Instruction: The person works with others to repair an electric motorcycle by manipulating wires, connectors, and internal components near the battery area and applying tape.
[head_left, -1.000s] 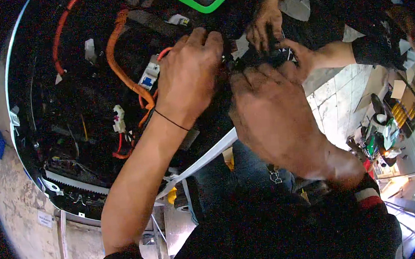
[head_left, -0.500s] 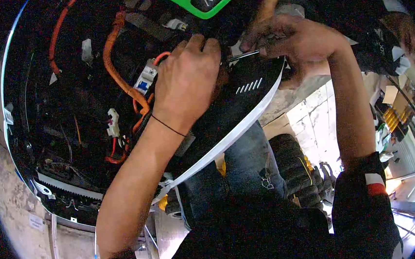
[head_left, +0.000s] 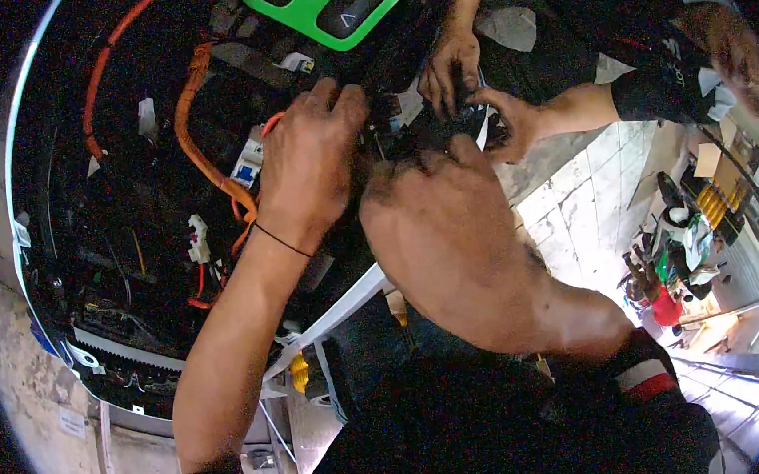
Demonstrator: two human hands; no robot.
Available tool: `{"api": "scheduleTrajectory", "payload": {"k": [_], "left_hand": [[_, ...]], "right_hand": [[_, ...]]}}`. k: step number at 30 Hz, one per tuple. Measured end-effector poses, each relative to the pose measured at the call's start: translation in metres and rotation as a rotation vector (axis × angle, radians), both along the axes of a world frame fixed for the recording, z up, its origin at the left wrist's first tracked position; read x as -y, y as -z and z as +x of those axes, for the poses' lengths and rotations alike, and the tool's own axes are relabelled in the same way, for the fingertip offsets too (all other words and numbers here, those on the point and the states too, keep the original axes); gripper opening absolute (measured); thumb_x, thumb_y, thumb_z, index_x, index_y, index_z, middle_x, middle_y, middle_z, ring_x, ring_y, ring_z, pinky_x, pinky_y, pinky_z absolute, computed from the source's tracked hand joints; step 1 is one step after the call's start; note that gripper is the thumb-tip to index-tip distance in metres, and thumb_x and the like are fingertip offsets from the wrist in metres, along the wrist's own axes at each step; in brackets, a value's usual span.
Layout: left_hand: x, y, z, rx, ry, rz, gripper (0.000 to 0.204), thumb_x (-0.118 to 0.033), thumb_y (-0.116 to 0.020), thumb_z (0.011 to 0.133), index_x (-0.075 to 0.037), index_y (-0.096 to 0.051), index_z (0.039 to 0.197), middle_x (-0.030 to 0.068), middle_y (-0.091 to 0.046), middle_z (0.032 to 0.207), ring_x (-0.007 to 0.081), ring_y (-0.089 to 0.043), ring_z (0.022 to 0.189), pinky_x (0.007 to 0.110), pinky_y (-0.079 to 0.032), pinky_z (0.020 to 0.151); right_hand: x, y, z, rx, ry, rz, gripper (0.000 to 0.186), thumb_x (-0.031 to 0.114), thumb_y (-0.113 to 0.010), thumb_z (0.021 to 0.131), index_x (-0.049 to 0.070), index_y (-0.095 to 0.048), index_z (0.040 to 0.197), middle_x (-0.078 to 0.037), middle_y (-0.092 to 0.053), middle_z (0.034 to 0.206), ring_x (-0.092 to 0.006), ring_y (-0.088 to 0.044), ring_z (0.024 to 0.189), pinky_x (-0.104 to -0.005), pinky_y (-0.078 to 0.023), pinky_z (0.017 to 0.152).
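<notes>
Over a dark open compartment with a pale rim (head_left: 349, 297), my left hand (head_left: 311, 158) is closed, its fingers curled down into the parts; what they grip is hidden. A dark band circles that wrist. Just right of it my right hand (head_left: 447, 241) makes a fist with its back toward me. A thin metal rod (head_left: 378, 142) shows at its thumb side, between my two hands; most of it is covered. Beside my left hand sits a white connector block with a blue part (head_left: 248, 172), and a thick orange cable (head_left: 199, 153) runs past it.
A co-worker's hands (head_left: 454, 69) (head_left: 515, 125) work at the rim just beyond my right fist. At the top lies a green-framed dark panel (head_left: 328, 32). A white connector (head_left: 197, 241) hangs on red wires. People and yellow items (head_left: 714, 208) are on the floor at right.
My right hand has swung left and nearer, turning its back up and covering most of the metal rod. My left hand sits slightly further left in view. The co-worker's hands are now less covered.
</notes>
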State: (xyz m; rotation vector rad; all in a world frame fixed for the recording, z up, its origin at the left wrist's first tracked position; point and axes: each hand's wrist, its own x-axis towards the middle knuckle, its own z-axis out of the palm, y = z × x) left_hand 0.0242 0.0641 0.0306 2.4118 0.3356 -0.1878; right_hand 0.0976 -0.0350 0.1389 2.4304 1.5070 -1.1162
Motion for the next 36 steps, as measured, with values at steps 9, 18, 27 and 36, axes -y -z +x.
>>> {"api": "scheduleTrajectory", "payload": {"k": [9,18,27,36], "left_hand": [[-0.001,0.000,-0.005,-0.087,-0.064,-0.066,0.032,-0.008,-0.072,0.068,-0.003,-0.058,0.095,0.0166,-0.059,0.095,0.0369,-0.062,0.089,0.046,-0.053,0.073],[0.004,-0.007,0.006,-0.038,-0.139,-0.042,0.037,-0.013,-0.078,0.064,0.000,-0.057,0.092,0.0177,-0.057,0.097,0.0381,-0.062,0.088,0.045,-0.054,0.073],[0.005,-0.001,0.004,-0.046,-0.025,0.016,0.029,-0.016,-0.074,0.070,-0.001,-0.058,0.088,0.0165,-0.057,0.095,0.0355,-0.062,0.090,0.045,-0.054,0.074],[0.002,0.002,-0.001,-0.064,-0.021,0.038,0.016,0.000,-0.060,0.073,0.000,-0.058,0.089,0.0159,-0.058,0.097,0.0339,-0.062,0.095,0.042,-0.055,0.076]], "right_hand": [[0.028,0.043,0.095,-0.315,-0.148,-0.002,0.016,0.013,-0.065,0.081,0.004,-0.067,0.095,-0.017,-0.064,0.086,-0.0345,-0.063,0.084,-0.0430,-0.049,0.075],[0.054,0.133,0.151,-0.781,0.267,-0.054,0.027,0.021,-0.062,0.092,0.002,-0.064,0.111,-0.007,-0.068,0.095,-0.0159,-0.063,0.087,-0.0315,-0.052,0.081],[0.051,0.151,0.144,-0.923,0.297,-0.147,0.026,0.022,-0.062,0.092,0.003,-0.066,0.110,-0.007,-0.068,0.091,-0.0171,-0.064,0.085,-0.0316,-0.051,0.078],[0.008,0.002,0.003,0.041,-0.131,0.037,0.018,0.014,-0.060,0.075,0.001,-0.062,0.085,-0.016,-0.062,0.084,-0.0312,-0.060,0.084,-0.0433,-0.045,0.079]]}}
